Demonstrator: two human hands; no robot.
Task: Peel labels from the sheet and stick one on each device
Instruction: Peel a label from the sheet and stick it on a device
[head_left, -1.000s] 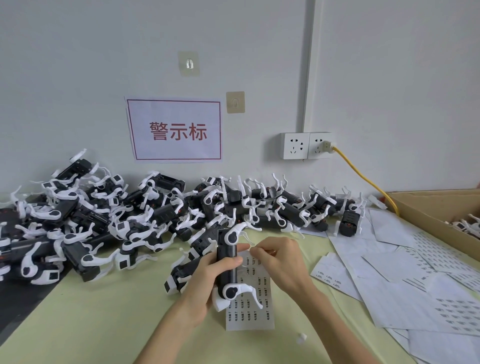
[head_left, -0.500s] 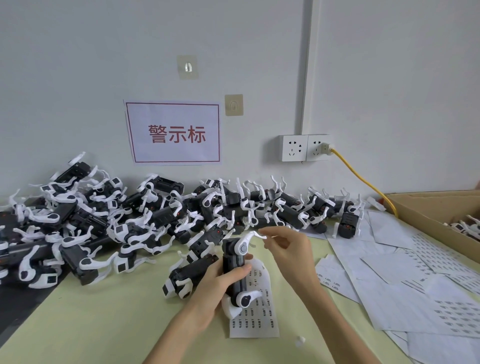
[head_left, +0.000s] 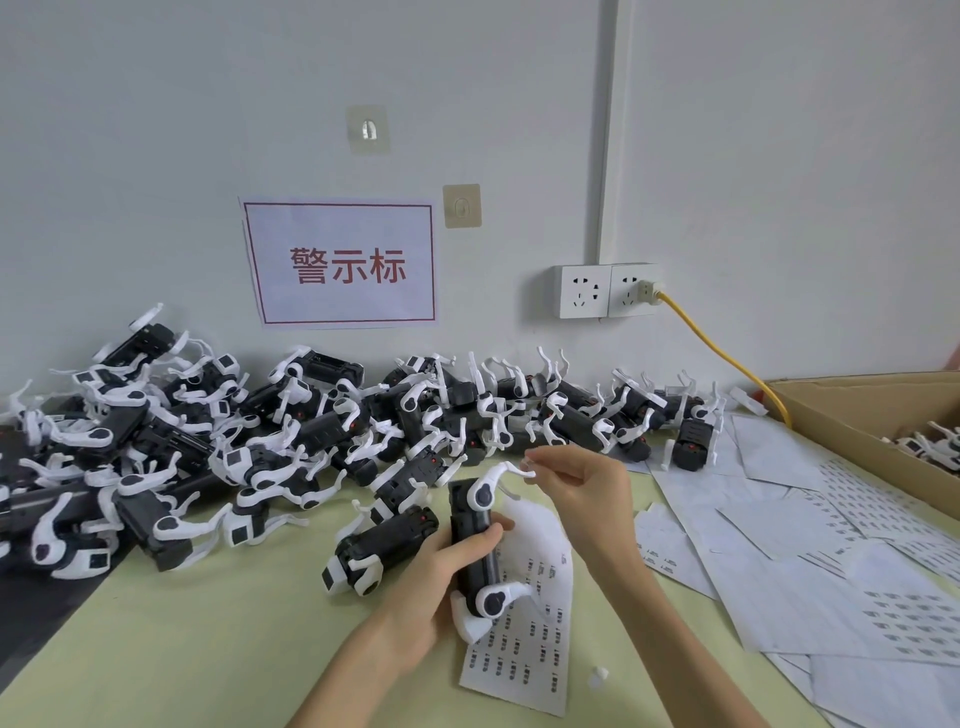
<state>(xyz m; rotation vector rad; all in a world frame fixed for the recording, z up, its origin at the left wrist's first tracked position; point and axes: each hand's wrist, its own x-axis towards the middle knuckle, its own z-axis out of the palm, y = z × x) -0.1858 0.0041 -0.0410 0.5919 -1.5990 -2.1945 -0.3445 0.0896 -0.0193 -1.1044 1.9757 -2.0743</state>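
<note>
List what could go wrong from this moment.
1. The label pinched in the right hand is tiny; it may curl onto a fingertip or land crooked.
2. The left hand grips both the device and the label sheet; the sheet may crease.

The devices are black with white arms, some showing a small red dot; the label sheet is white with rows of small dark marks; the tabletop is pale yellow-green; the far wall sign is white, red-bordered, with red characters; the cable is yellow; the right-hand box is brown.
</note>
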